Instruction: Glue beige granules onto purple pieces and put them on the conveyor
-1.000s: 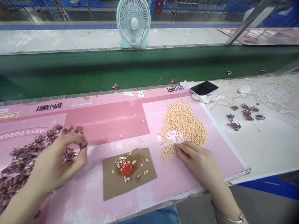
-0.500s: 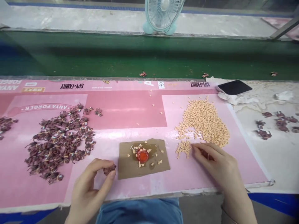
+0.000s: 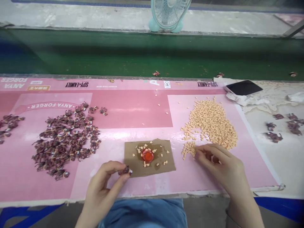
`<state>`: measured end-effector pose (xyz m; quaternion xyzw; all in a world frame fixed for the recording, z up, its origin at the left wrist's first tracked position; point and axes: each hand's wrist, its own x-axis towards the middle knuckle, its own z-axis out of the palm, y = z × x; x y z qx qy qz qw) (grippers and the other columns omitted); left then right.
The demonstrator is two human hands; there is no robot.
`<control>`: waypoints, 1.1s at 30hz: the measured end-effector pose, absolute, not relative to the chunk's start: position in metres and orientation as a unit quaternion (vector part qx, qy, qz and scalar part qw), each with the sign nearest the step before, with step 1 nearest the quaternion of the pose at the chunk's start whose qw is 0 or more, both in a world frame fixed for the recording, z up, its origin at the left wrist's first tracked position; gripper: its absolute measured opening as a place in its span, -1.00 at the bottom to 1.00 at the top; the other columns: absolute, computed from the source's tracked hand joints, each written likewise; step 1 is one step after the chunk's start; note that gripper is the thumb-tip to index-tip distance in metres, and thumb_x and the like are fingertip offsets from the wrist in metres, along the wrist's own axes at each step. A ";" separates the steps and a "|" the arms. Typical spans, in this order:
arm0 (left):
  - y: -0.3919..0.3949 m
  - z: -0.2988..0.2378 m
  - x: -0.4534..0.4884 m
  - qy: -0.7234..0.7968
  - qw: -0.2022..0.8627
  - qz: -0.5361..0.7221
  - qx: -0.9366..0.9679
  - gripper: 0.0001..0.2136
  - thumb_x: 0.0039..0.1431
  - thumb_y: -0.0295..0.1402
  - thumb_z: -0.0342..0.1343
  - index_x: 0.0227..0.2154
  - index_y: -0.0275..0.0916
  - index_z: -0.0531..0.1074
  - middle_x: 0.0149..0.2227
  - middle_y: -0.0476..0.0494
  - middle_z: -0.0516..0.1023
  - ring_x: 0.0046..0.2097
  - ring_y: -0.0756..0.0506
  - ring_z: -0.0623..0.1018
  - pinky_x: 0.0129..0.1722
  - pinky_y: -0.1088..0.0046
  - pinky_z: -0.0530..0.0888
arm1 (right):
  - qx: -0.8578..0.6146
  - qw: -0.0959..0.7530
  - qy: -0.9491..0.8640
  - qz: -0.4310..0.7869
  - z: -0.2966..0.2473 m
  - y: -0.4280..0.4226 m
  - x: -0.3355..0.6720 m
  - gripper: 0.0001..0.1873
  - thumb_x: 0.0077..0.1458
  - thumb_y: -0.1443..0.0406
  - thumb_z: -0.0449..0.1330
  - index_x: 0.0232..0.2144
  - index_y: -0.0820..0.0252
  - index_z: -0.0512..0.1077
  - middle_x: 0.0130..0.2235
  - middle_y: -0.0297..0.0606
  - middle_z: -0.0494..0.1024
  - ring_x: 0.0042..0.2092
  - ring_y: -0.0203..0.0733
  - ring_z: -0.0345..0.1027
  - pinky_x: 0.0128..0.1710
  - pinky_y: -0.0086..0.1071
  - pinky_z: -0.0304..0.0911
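Note:
My left hand [image 3: 106, 182] pinches a small dark purple-brown figure-like piece [image 3: 124, 171] with a pale spot, at the lower left edge of a brown cardboard sheet [image 3: 163, 169]. A small round red cap [image 3: 148, 156] sits on the cardboard in a shiny wet patch, with several tiny beige pieces scattered around it. Over on the right, my right hand [image 3: 222, 164] has thumb and index finger closed at the edge of a little cluster of beige pieces [image 3: 189, 148]. What lies between those fingertips is too small to make out.
A larger heap of beige pieces [image 3: 211, 120] lies beyond my right hand. Many dark pieces [image 3: 66, 142] are spread at left, with others on the far right. A phone [image 3: 244, 87] rests at back right. Behind the pink table runs a green strip [image 3: 106, 57]; a fan [image 3: 169, 14] stands beyond.
My left hand has moved right with the dark piece, bringing it to the cardboard's edge. The right hand stays by the beige cluster. The whole view has shifted slightly.

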<state>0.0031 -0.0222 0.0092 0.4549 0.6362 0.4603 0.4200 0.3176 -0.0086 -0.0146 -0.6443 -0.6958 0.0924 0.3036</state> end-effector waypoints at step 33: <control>-0.013 0.010 0.016 0.500 0.328 0.444 0.667 -0.82 0.15 -0.59 0.11 -0.40 -0.14 0.42 -0.55 0.09 0.42 -0.56 0.06 0.42 -0.55 0.66 0.40 | -0.467 0.504 -0.623 0.373 0.009 -0.018 0.173 -0.89 0.23 0.39 0.27 -0.25 0.11 0.60 -0.39 -0.32 0.62 -0.44 -0.33 0.52 -0.48 -0.56 0.47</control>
